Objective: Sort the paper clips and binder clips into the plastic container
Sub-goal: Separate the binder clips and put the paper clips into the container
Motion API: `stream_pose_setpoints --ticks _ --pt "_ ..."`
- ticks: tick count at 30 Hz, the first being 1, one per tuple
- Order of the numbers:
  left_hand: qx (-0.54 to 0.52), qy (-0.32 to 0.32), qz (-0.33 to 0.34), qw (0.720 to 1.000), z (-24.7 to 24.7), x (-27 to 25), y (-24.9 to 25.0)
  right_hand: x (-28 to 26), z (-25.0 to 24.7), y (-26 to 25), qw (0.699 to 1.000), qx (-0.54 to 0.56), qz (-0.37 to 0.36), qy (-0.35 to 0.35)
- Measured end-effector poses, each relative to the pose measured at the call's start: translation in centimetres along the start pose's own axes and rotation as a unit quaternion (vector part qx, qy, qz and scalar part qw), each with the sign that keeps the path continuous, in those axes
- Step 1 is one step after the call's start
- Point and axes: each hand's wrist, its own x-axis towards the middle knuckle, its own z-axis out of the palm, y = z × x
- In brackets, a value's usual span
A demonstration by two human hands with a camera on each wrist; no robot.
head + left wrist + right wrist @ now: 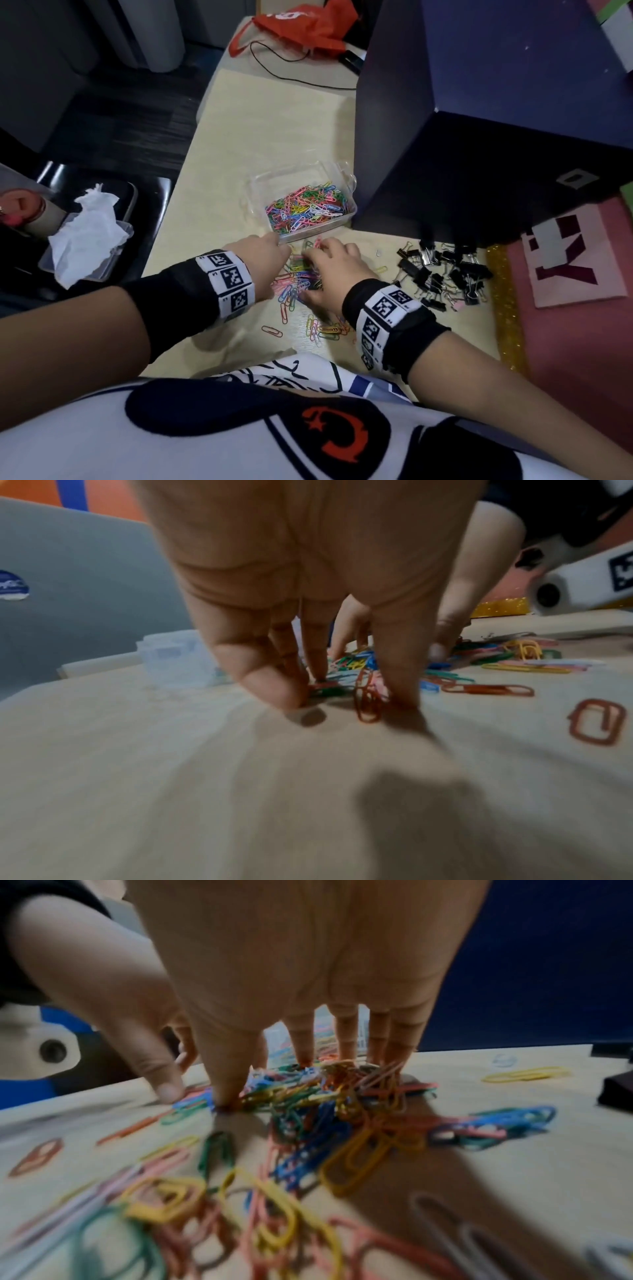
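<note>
A clear plastic container [260,185] on the pale table holds many coloured paper clips [308,205]. Just in front of it lies a loose heap of coloured paper clips [296,281], between my two hands. My left hand [287,255] stands fingertips-down at the heap's left edge. In the left wrist view its fingers [270,685] are fairly straight, and a red clip [368,696] stands beside the thumb. My right hand [310,270] has its spread, straight fingers [304,1042] pressing on the heap [342,1096]. Black binder clips [442,270] lie in a pile to the right.
A tall dark blue box [462,137] stands right behind the container. A pink card [575,260] and a gold glitter strip [503,301] lie at the right. To the left, a crumpled tissue [85,236] rests on a black chair. An orange bag [305,24] and black cable [291,75] lie far back.
</note>
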Motion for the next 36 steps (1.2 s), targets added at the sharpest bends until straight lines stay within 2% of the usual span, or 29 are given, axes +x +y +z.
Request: stream_pose_setpoints --ticks 5,11,15,19,25,28,31,33,36 --pt "-0.009 0.024 0.02 0.999 0.0 0.4 -0.1 -0.2 0.4 0.3 0.999 0.002 -0.031 0.011" --pt "0.004 0.029 0.026 0.999 0.3 0.5 0.1 0.2 -0.6 1.6 0.999 0.04 0.033 0.015" --pt "0.008 0.036 0.04 0.998 -0.2 0.3 0.2 0.4 -2.5 1.6 0.996 0.059 0.046 0.047" --pt "-0.05 0.104 0.061 0.991 -1.9 0.0 -0.1 1.0 -5.1 0.8 0.99 0.085 0.036 0.108" --pt "-0.163 0.215 0.003 0.963 -5.5 0.8 -1.9 2.3 -8.8 -0.3 0.977 0.11 0.04 0.179" --pt "-0.188 0.228 -0.017 0.955 -5.8 0.9 -2.4 2.1 -9.2 -0.3 0.984 0.089 0.057 0.143" --pt "-0.182 0.23 0.013 0.956 -4.6 0.2 -2.0 0.9 -8.0 0.4 0.99 0.094 0.052 0.094" --pt "-0.14 0.176 0.031 0.974 -3.4 -0.3 -1.4 0.0 -6.4 1.4 0.993 0.09 0.074 0.031" --pt "-0.046 0.064 0.011 0.997 -1.5 -0.2 -0.8 -0.7 -4.2 3.3 0.982 0.064 0.175 -0.032"
